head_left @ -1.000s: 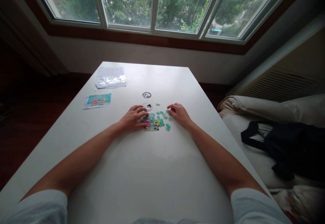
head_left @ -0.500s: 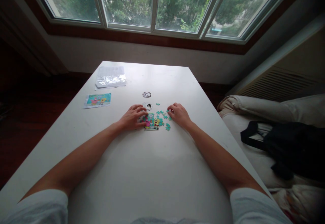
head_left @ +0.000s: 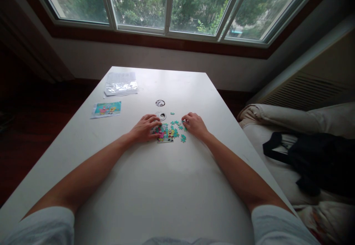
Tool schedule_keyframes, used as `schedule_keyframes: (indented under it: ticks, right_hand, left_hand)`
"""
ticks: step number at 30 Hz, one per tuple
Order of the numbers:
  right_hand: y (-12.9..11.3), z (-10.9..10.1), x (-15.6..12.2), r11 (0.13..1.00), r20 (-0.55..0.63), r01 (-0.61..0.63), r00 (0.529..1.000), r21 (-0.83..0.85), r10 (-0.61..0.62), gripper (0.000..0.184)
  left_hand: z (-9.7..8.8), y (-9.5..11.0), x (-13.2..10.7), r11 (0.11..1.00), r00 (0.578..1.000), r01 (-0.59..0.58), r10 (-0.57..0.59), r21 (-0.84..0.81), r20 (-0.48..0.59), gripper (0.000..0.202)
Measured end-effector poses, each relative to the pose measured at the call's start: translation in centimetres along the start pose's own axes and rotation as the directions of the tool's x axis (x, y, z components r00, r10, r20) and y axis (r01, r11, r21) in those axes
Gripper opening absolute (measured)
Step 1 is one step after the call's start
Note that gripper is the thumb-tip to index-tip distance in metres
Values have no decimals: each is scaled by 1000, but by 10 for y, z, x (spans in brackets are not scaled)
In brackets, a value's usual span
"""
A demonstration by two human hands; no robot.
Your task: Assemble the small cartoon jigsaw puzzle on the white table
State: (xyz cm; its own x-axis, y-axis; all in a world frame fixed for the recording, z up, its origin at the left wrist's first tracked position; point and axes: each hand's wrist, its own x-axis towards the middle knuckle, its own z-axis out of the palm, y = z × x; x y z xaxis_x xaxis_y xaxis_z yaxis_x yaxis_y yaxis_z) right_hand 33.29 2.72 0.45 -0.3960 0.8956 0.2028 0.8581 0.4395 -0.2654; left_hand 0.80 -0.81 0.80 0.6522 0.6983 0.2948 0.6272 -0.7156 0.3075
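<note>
My left hand (head_left: 144,128) rests at the left side of a partly joined jigsaw puzzle (head_left: 165,136), fingers spread and touching its edge. Pink and yellow cartoon figures show on the joined part; my fingers cover some of its left side. To the right, my right hand (head_left: 194,124) has its fingers curled together, with a bit of a teal puzzle piece (head_left: 182,121) at the fingertips. Several loose teal pieces (head_left: 181,127) lie between the puzzle and that hand. One loose piece (head_left: 172,113) sits apart, farther back.
Two round black-and-white items (head_left: 160,103) lie beyond the puzzle, one near my left fingers. A picture sheet (head_left: 107,109) and a clear plastic packet with paper (head_left: 121,84) are at the left of the white table (head_left: 172,185). Dark clothing (head_left: 318,156) lies on a sofa at right.
My right hand has shifted very slightly left, toward the puzzle. My left hand stays at the puzzle's left edge.
</note>
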Motion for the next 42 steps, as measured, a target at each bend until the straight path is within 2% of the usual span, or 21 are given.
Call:
schedule_keyframes:
  ticks: [8, 11, 13, 15, 18, 20, 22, 25, 34, 37, 39, 42]
  right_hand:
    - [-3, -2, 2, 994, -15, -36, 999, 103, 38, 14]
    - [-6, -2, 1, 962, -49, -64, 996, 265, 79, 10]
    - [-7, -1, 1, 901, -77, -90, 988, 425, 135, 7]
    - [-9, 0, 1, 758, -68, -124, 974, 640, 217, 16]
    - [-12, 1, 3, 381, 82, -212, 941, 900, 330, 35]
    - [-15, 0, 3, 181, 183, -263, 912, 948, 368, 44]
    - [-18, -1, 2, 83, 236, -288, 893, 954, 383, 48]
    - [-22, -3, 0, 47, 262, -301, 888, 952, 377, 47]
    - [-29, -3, -2, 42, 290, -327, 883, 944, 369, 45]
    - [-31, -3, -2, 46, 287, -324, 888, 945, 358, 46]
    - [-32, -3, -3, 52, 282, -319, 895, 946, 345, 48]
    - [-32, -3, -3, 54, 271, -306, 901, 950, 339, 52]
  left_hand:
    - [0, 0, 0, 1000, 1000, -6, 6, 9, 5, 51]
    - [0, 0, 0, 1000, 1000, -3, 3, 3, 6, 52]
    - [0, 0, -1, 1000, 1000, 0, 0, -1, 7, 52]
    - [0, 0, -1, 1000, 1000, 1, -1, -4, 7, 52]
    - [0, -1, -1, 1000, 1000, -5, 5, -13, 6, 51]
    - [1, -1, -1, 1000, 1000, -8, 8, -16, 5, 52]
    - [0, -1, -1, 1000, 1000, -9, 9, -14, 8, 52]
    - [0, -1, 0, 1000, 1000, -8, 9, -17, 11, 51]
    - [-1, -2, 0, 1000, 1000, -11, 12, -18, 18, 51]
    - [1, -3, 0, 1000, 1000, -17, 17, -4, 16, 42]
    - [3, -5, 0, 1000, 1000, -7, 7, 9, -6, 36]
    - [5, -8, 1, 999, 997, 39, -37, 37, -65, 38]
